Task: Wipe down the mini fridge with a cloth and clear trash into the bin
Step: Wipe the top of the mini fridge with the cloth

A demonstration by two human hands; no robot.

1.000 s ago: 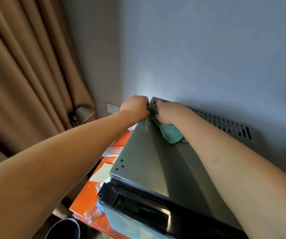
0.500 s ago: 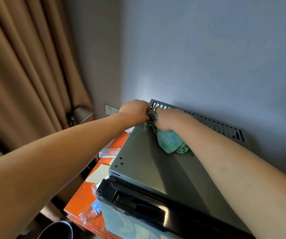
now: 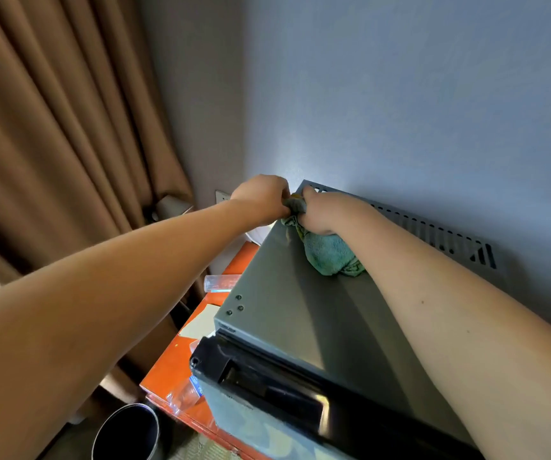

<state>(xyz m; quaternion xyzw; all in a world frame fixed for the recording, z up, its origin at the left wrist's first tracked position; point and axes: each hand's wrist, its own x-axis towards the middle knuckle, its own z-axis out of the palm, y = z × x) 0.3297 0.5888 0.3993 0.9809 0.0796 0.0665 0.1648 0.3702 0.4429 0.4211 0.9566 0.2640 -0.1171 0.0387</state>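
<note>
Both arms stretched toward frame centre, left hand and right hand clenched together on one twisted end of the teal cloth, rest bunched beneath the right wrist, atop the grey mini fridge, far left corner.

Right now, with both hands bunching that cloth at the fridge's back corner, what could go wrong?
The cloth sits beside the rear vent grille; its folds might snag in the slots. The left hand hangs past the fridge top edge, so a slipped grip could drop the cloth among the wrappers on the orange table.
</note>
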